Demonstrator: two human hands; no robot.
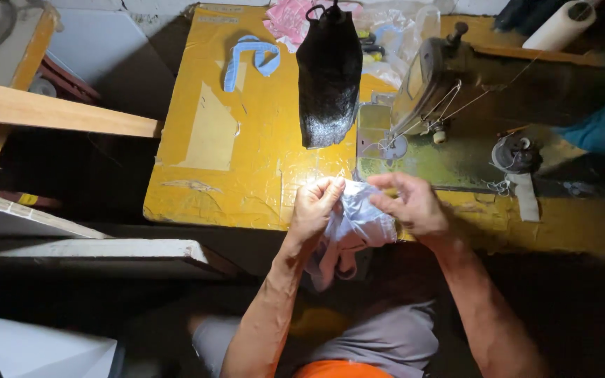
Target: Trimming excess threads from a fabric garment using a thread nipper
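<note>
Pale cloth piece (356, 222) held bunched at the near edge of the yellow tabletop (239, 140), in front of the sewing machine (449, 105). Left hand (315, 208) closed on its left side; right hand (414, 203) pinches its upper right, fingers curled. A black bag (328, 73) lies toward the far edge, beside what appears a blue strap (250, 59).

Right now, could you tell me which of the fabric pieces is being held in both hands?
The pale bluish-white cloth, gripped by the left hand and right hand at the table's near edge.
</note>
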